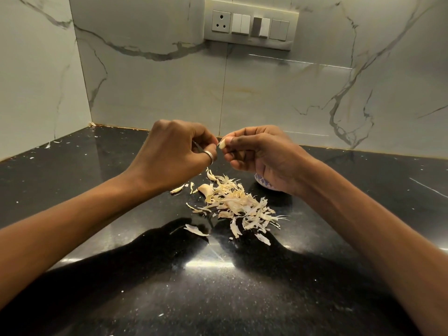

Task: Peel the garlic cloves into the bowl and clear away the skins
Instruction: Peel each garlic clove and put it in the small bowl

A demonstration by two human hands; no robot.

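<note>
While the right hand (257, 151) pinches a garlic clove (222, 143) up off the tabletop (97, 190), the left hand (174, 151) comes in against its tip, fingers curled tight. From here I cannot tell whether they nip the skin or something thin and dark showing under them. So the peeling looks well in hand.

Down below and between the hands lies a thick heap of skins (240, 204), and that tells me a good few cloves are likely done. The bowl (263, 183) sits right under the right hand, mostly hidden, so how many peeled ones are in it I can't say.

What's left? A plump clove (206, 189) rests at the heap's edge nearest the left hand, and a smaller clove (177, 189) lies just beneath that wrist. Both look unpeeled to me. Then comes the clear-up, not yet begun: the heap, plus stray flakes (196, 230) scattered on the near side of it, toward the person.
</note>
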